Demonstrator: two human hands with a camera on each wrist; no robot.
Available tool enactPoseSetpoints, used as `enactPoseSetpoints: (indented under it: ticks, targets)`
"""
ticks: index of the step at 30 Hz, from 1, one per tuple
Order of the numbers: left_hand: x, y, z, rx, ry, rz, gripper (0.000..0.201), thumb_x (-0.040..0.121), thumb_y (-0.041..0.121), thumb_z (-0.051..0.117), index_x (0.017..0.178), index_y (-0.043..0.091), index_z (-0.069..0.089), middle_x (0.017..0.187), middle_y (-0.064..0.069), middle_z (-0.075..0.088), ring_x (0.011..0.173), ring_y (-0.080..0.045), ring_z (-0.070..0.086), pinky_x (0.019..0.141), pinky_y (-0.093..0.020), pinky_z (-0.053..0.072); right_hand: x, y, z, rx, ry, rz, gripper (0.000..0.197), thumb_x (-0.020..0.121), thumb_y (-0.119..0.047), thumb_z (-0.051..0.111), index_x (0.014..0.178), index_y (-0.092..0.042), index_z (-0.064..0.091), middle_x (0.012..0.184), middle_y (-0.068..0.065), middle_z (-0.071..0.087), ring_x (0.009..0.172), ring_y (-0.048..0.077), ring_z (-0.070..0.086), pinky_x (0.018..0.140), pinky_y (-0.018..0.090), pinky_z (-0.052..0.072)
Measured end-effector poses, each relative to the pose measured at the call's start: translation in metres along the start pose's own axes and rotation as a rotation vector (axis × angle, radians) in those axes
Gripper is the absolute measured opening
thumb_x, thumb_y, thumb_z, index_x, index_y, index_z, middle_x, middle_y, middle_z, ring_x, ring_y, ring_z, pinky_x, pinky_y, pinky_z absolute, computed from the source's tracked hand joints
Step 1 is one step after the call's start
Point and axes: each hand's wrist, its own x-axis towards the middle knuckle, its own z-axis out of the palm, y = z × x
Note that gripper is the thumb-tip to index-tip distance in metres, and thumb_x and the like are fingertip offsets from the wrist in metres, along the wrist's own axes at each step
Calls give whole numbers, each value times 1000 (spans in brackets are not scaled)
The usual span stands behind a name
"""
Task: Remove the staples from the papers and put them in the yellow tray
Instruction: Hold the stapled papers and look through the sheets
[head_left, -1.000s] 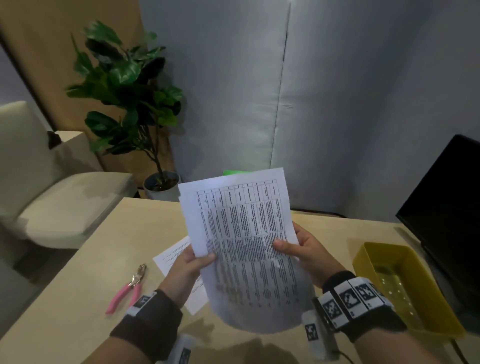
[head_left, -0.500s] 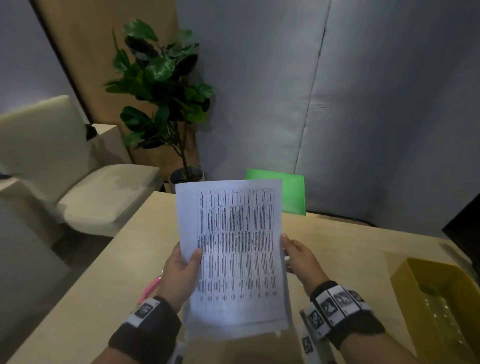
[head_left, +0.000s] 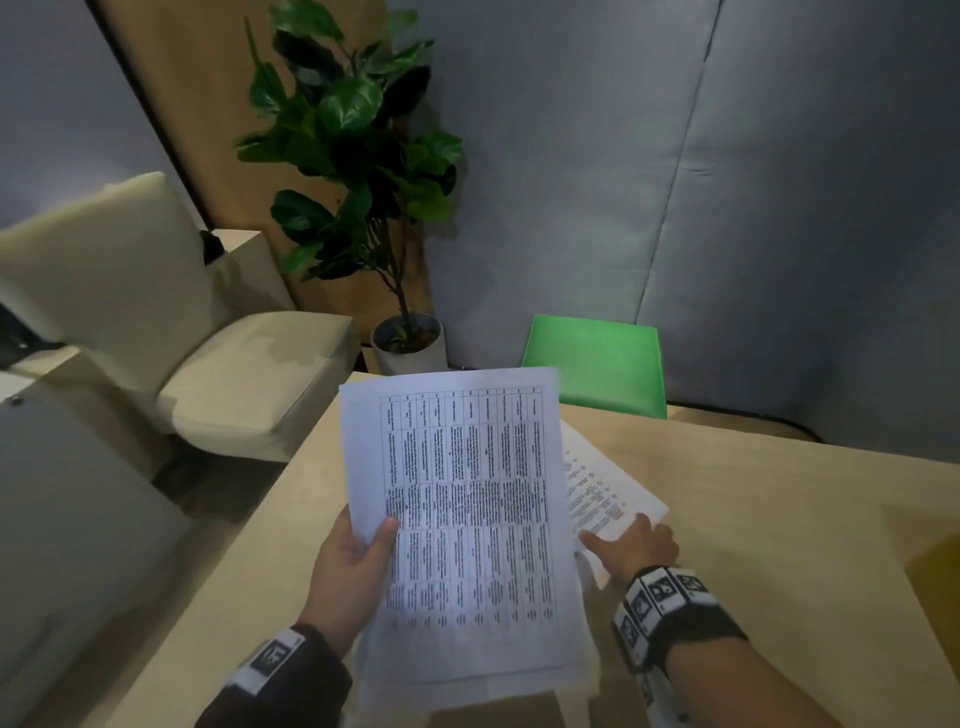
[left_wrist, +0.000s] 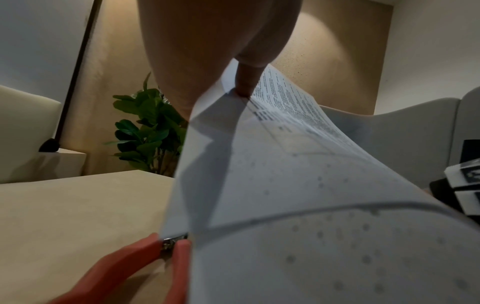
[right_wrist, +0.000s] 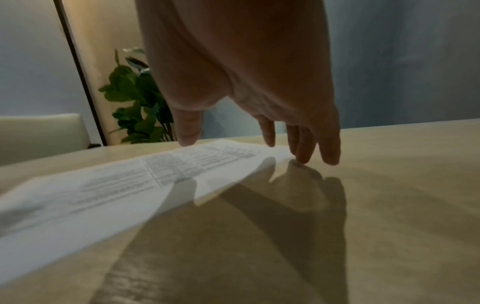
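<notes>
**Left hand holding printed sheets; right hand spread over a page on the table**

My left hand (head_left: 349, 570) holds a set of printed sheets (head_left: 457, 525) upright above the table (head_left: 753, 519), thumb across the front near the left edge and the fingers behind. The top sheet carries a dense table of text turned sideways. In the left wrist view my thumb (left_wrist: 245, 82) presses the front of the paper and the lower part of the sheets bows toward the camera; more than 1 layer is visible there, though I cannot tell how many. No staple can be made out on them in any view.

My right hand (head_left: 631, 545) is spread with straight fingers, palm down, over a second printed page (head_left: 602, 488) lying flat on the table just right of the held sheets. In the right wrist view the fingertips (right_wrist: 303, 156) reach the table surface at the far corner of this page (right_wrist: 130, 185) and the thumb hangs just above it; the hand grips nothing.

Below the held sheets, the left wrist view shows the pink-handled staple remover (left_wrist: 145, 259) on the table, its metal pivot partly covered by the paper's lower edge.

A corner of the yellow tray (head_left: 935, 587) shows at the right edge of the head view, well apart from both hands. Behind the table stand a green chair (head_left: 597, 364), a potted plant (head_left: 363, 156) and a cream armchair (head_left: 156, 322).
</notes>
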Motion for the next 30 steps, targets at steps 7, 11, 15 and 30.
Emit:
enactPoseSetpoints:
  ticks: [7,11,15,30]
  targets:
    - [11,-10,-15,20,-19,-20,26,91,19,56,117,24,53,101,4,70,83,-4,70,63,-19,55,16,2,16,-110,92,60,135,49,-83,64,145,-3,14,144,15,28,133,32,29,106,46,31]
    - [13,-12,-16,28,-32,-46,27,92,20,55,118,24,52,102,2,70,86,-13,71,69,-29,57,15,3,15,-83,114,50,113,54,-74,71,138,-11,30,135,15,33,127,33,33,104,45,33]
    - [15,-14,-10,36,-49,-71,29,92,24,55,120,22,52,104,-1,70,92,-19,69,76,-37,58,13,3,12,57,112,18,83,68,-50,76,133,-19,36,129,14,44,118,34,48,102,45,36]
    - [8,14,53,-8,-171,-8,25,94,21,53,119,21,53,102,-1,70,85,-10,70,62,-21,56,-32,-8,-59,839,-45,-380,69,75,-9,75,132,-25,39,102,1,62,75,10,61,53,21,47]
